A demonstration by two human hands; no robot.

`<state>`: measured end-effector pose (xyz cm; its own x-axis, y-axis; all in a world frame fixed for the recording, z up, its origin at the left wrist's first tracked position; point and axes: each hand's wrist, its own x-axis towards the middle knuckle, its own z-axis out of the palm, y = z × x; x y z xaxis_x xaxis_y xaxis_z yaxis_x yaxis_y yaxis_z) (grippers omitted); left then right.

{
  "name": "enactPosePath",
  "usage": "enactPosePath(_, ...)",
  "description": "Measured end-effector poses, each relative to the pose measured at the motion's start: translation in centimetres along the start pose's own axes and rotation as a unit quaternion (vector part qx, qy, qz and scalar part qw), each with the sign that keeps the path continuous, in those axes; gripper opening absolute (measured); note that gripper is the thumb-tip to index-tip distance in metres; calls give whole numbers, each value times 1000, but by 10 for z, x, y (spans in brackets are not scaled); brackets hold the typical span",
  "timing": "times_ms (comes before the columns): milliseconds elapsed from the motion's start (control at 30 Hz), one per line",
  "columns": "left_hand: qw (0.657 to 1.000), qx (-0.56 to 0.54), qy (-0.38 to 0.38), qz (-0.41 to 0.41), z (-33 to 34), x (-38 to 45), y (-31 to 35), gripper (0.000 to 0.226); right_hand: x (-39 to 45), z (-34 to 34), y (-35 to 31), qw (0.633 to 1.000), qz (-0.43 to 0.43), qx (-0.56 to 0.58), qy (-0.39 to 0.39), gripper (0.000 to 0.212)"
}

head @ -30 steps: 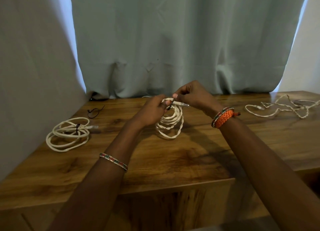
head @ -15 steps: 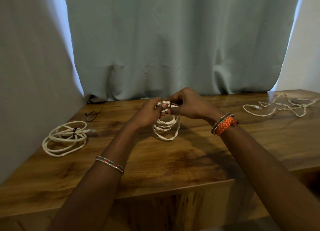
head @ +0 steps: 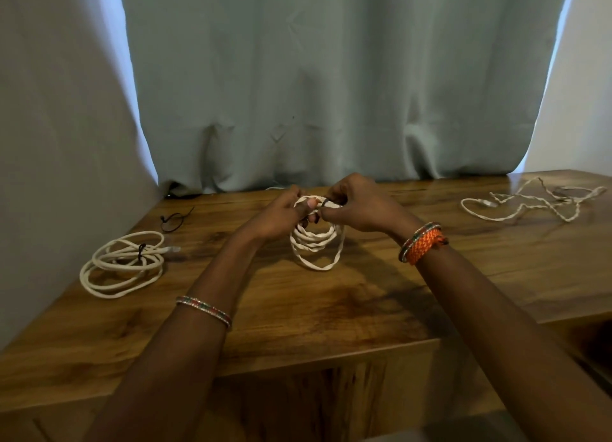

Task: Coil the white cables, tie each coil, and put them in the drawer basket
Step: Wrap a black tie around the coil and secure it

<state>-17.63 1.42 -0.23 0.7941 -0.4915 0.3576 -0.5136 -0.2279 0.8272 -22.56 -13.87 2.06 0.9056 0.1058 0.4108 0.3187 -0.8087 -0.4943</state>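
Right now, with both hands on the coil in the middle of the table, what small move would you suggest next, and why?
Probably pull the dark tie snug around the coil. Both the left hand and the right hand pinch at the top of the coil, where the tie seems only partly wrapped; the loops below hang loose above the table.

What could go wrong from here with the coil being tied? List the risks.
1. Both hands, left hand and right hand, pinch only the top of the held coil; its free-hanging loops could spring loose before the black tie closes.
2. The loose cable lies uncoiled near the table edge and may slide off.
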Motion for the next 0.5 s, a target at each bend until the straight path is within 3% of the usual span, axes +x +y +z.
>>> enactPosePath(100, 1000, 0, -21, 11, -2, -1, 1, 17, 3, -1, 0, 999, 32, 19, -13, 20)
enactPosePath(300, 995, -77, -52, -31, -9, 0, -1, 14, 10, -10, 4, 990, 80, 82, -77, 22)
enactPosePath(500, 995, -66, -66, -17, -18, 2, -1, 25, 8, -13, 4, 989, 93, 92, -74, 21)
